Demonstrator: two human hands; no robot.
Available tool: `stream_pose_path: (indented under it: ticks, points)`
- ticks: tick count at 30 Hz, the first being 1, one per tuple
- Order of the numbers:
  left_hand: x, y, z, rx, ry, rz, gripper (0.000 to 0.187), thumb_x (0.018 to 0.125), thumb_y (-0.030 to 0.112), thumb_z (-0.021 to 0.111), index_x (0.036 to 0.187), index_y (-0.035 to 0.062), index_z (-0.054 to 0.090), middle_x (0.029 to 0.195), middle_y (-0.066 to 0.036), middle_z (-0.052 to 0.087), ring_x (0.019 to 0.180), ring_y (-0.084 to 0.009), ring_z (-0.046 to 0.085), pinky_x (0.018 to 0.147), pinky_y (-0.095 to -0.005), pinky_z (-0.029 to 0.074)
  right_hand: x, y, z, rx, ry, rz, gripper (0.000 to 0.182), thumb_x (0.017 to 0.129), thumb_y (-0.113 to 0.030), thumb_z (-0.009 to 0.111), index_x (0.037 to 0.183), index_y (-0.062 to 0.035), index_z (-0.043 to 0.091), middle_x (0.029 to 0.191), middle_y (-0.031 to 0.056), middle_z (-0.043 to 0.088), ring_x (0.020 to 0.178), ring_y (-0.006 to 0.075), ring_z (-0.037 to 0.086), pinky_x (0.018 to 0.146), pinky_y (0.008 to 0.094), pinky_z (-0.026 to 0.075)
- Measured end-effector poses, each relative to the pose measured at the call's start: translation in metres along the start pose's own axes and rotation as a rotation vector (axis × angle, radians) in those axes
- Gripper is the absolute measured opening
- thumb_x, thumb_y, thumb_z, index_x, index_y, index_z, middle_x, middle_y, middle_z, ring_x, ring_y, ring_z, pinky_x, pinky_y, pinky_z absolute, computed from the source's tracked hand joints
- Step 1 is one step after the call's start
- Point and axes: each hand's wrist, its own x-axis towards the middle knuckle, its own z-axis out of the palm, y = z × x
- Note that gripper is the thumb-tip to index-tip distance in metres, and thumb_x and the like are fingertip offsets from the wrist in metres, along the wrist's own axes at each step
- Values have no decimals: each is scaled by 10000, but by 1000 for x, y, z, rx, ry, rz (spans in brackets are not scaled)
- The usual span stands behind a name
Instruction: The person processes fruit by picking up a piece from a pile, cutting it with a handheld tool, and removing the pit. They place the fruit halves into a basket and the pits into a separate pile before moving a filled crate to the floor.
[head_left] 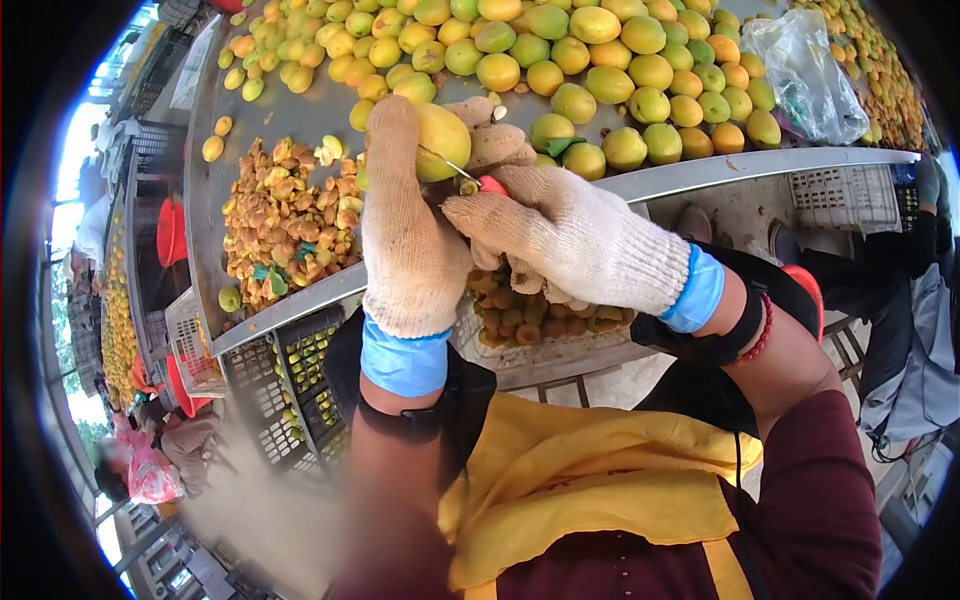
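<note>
My left hand (410,220), in a white knit glove over a blue one, is closed around a yellow-green fruit (443,140). My right hand (570,235), gloved the same way, grips a small red-handled tool (490,184) whose thin metal tip touches the fruit's lower side. Both hands are held together above the metal table's edge (740,168). A large heap of whole yellow and green fruits (600,60) lies just beyond them. Below my hands sits a crate of brownish cut fruit (530,320).
A pile of orange-brown peels and scraps (285,215) lies on the table to the left. A clear plastic bag (805,75) rests at the right. Black crates (295,385) with fruit stand below the table. Another person (145,465) sits at the lower left.
</note>
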Motion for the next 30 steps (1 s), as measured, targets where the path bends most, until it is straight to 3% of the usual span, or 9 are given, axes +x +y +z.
stream_pose_path:
  ticks: [6,8,10,12,14,17,21,23,30]
  points:
    - [6,1,-7,670,27,363,520,1059,461,569,1250,-18,634,982,-101,714,860,-181,675,744,-298,543,-3,-1,-8,48,37,84,498,999,-535,600,1001,-43,680,711,45,656,577,109,648,563,277,530]
    - [9,-4,0,427,60,306,520,1059,454,567,1254,-23,628,995,-114,711,878,-191,678,767,-315,549,1,11,0,65,118,-71,372,1022,-397,638,1178,-60,656,742,56,648,551,120,611,511,267,480]
    - [11,-7,1,189,95,256,519,1059,448,564,1258,-29,622,1009,-127,708,897,-202,681,791,-331,555,11,20,6,-529,444,-469,394,1038,-346,617,1292,-44,626,814,106,702,626,182,702,600,304,548]
    - [12,-12,1,116,147,216,529,1062,445,558,1267,-40,608,1007,-145,702,912,-232,685,827,-356,564,11,19,4,-470,316,-330,411,1054,-336,586,1344,-45,600,890,136,725,720,211,745,656,322,571]
    - [10,-11,4,99,172,211,526,1063,450,550,1256,-36,611,996,-148,706,910,-239,688,845,-360,567,13,22,6,-313,257,-288,371,1037,-430,552,1201,-98,588,964,200,716,938,428,705,775,497,575]
    - [8,-13,6,59,180,213,525,1066,462,535,1235,-28,615,968,-156,715,899,-250,695,862,-367,572,12,23,7,-230,218,-288,435,1057,-373,570,1364,-66,580,908,129,725,720,201,741,672,322,575]
    - [7,-16,1,-77,153,173,526,1069,476,528,1216,-22,611,947,-172,722,905,-261,708,861,-372,579,15,23,8,-264,217,-263,454,1056,-384,571,1377,-64,564,894,129,722,707,203,735,677,326,580]
    - [7,-15,4,1,188,206,527,1069,479,529,1218,-20,609,947,-172,722,898,-262,710,849,-374,582,11,17,8,-725,349,-278,438,1058,-389,569,1343,-57,565,883,128,716,709,203,728,653,331,580]
    - [7,-17,0,51,191,196,555,1061,521,525,1214,-6,613,944,-161,731,856,-248,711,798,-351,577,18,29,10,-366,289,-339,390,1049,-385,592,1221,-37,621,770,120,699,702,206,739,609,364,575]
